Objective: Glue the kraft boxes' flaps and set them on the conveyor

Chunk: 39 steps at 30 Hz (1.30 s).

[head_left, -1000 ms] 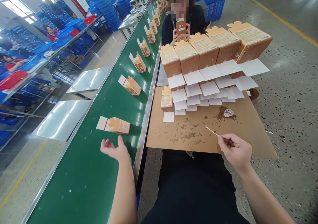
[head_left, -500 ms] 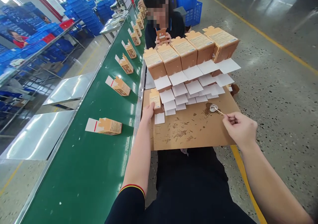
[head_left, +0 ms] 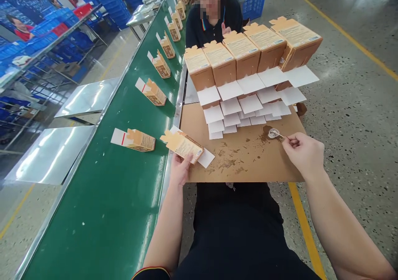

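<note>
My left hand [head_left: 182, 167] is closed round the lower end of a brown carton [head_left: 185, 146], tilted near the left edge of the cardboard sheet [head_left: 273, 164]. White flaps stick out at both of its ends. Between the fingertips of my right hand [head_left: 304, 153] is a thin white stick [head_left: 280, 136], perhaps a cotton swab. Its far end reaches into a small clear round dish [head_left: 273, 133], which stands on a dark wet patch. Behind the hands rises a stack of brown cartons [head_left: 242, 56] with white flaps pointing toward me.
On my left runs a green conveyor belt [head_left: 102, 205] with a row of upright cartons, the nearest carton [head_left: 141, 141] beside my left hand. Across the stack sits a co-worker [head_left: 213, 23]. Blue crates [head_left: 253, 2] stand behind that person.
My left hand has brought the carton from beside the stack toward me and tilted it. My right hand still holds the stick at the dish. The view has shifted slightly.
</note>
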Tool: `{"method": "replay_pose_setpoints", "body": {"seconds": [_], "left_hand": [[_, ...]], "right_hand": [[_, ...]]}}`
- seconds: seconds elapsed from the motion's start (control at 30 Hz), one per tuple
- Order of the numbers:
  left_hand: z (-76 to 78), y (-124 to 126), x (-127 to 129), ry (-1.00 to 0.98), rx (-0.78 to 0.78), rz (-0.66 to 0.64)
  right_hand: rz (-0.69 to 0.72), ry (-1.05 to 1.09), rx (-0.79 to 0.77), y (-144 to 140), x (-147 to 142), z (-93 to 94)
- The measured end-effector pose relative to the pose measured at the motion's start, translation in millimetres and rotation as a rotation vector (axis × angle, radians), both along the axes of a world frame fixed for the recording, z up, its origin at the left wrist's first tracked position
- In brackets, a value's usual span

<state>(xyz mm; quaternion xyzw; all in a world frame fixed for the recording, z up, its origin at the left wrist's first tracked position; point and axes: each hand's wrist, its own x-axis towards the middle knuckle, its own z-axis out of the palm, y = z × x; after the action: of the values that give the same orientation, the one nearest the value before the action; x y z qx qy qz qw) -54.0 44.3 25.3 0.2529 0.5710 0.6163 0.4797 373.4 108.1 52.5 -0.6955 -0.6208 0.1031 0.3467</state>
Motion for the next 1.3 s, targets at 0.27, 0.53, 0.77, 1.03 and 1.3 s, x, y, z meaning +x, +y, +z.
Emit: {"method": "replay_pose_setpoints", "body": {"seconds": [0.27,0.53,0.77,1.03,1.3], "left_hand": [[2.6,3,16,0.208,0.017,-0.05],[2.6,0,21,0.264,0.027,-0.07],[2.3,-2,25,0.269,0.02,-0.059],[-13.3,-20,41,0.617,0.0,-0.017],[-24.2,-22,48,0.618,-0.008,-0.021]], "right_hand": [[0.489,0.333,0.029,-64,-113,-18.3],[0.673,0.285,0.014,-81,-180,-53.7],[0.595,0.283,0.014,-66,-165,-56.7],[0.416,0.364,0.062,-66,-133,-42.2],[0.351,0.416,0.067,-81,-120,-26.7]]}}
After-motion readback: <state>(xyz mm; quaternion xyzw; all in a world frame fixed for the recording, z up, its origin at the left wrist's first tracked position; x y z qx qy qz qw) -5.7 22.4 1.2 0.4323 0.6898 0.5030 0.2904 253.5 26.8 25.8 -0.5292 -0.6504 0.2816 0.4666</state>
